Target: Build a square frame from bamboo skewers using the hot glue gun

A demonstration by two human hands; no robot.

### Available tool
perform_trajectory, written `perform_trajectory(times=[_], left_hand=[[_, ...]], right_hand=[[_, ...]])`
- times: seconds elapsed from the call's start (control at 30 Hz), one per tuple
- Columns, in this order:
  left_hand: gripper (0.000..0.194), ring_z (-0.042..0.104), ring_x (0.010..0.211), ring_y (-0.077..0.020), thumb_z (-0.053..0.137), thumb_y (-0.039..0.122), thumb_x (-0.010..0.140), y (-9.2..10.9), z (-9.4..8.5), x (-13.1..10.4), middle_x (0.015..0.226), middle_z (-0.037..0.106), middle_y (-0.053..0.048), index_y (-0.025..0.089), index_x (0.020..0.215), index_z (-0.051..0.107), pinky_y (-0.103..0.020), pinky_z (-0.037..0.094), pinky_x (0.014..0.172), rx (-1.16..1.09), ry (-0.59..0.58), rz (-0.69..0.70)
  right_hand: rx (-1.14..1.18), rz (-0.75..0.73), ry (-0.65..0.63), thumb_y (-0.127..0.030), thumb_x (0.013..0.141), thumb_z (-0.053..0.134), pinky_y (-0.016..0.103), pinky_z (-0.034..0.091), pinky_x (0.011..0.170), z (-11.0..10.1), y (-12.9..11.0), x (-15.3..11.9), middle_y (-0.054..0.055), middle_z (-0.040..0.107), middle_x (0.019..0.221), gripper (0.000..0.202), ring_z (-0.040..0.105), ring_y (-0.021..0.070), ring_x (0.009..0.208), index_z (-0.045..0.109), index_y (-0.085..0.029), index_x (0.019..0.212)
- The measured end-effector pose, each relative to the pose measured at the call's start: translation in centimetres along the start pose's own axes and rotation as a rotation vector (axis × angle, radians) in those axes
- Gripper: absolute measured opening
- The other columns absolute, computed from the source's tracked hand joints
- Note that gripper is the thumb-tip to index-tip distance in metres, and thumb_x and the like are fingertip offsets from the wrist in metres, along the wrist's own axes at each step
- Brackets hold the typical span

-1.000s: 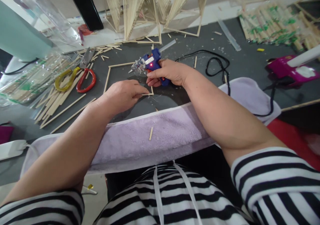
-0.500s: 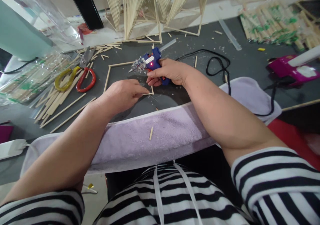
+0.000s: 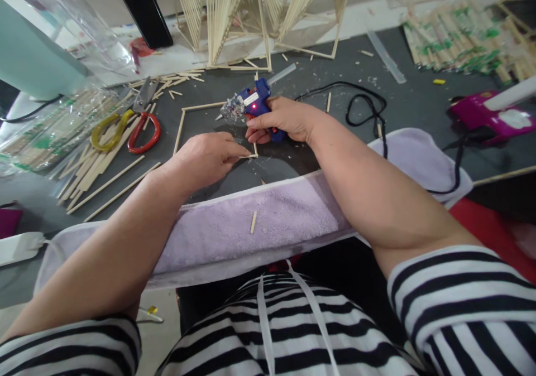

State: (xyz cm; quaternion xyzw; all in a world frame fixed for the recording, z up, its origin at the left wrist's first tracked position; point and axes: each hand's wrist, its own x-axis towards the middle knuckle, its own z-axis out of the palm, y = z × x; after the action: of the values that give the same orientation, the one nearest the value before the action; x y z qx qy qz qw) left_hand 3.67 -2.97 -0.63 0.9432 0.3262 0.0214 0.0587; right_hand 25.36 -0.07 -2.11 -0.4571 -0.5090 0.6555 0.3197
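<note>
- The left hand is closed, its fingertips pinching a thin wooden strip of the stick frame beside its near right corner.
- The right hand is clamped around the handle of the glue gun, a blue plastic body with a small red light; its front is crusted with lumpy, stringy residue around a pointed nozzle.
- The stick frame lies flat on the dark grey desk, four-sided and angular, partly hidden by both hands; the nozzle points left above it.
- A translucent, smooth glue stick juts from the gun's rear, and a thin black cord loops to the right.
- Scissors with one yellow and one red rounded handle rest on slim, straight loose sticks, left of the frame.
- Behind, a fan-like structure of closely ranked pale sticks stands upright.
- Nearer the body, a fuzzy lilac cloth with a smooth pale edging carries one short stick piece.
- Crinkly clear packs with green markings hold more sticks at far right.
</note>
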Motion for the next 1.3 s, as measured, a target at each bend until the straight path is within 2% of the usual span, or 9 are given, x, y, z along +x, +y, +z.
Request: perform_trajectory(times=[0.93, 1.3], left_hand=[[0.037, 0.066, 0.090, -0.0156, 0.048, 0.023, 0.091, -0.11, 0.11, -0.10, 0.100, 0.072, -0.002, 0.031, 0.117, 0.074, -0.026, 0.048, 0.076, -0.003, 0.020, 0.024], [0.037, 0.066, 0.088, -0.0152, 0.047, 0.022, 0.091, -0.06, 0.14, -0.13, 0.097, 0.071, -0.002, 0.031, 0.116, 0.074, -0.025, 0.048, 0.074, 0.014, 0.026, 0.028]], right_hand=[[-0.006, 0.016, 0.020, -0.013, 0.081, 0.076, 0.026, 0.061, 0.068, 0.06, -0.07, 0.04, 0.003, 0.072, 0.074, 0.018, 0.072, 0.0151, 0.068, 0.059, -0.020, 0.082], [-0.012, 0.007, 0.012, -0.017, 0.079, 0.079, 0.025, 0.061, 0.068, 0.04, -0.04, 0.03, 0.004, 0.072, 0.075, 0.021, 0.071, 0.0149, 0.068, 0.059, -0.018, 0.087]])
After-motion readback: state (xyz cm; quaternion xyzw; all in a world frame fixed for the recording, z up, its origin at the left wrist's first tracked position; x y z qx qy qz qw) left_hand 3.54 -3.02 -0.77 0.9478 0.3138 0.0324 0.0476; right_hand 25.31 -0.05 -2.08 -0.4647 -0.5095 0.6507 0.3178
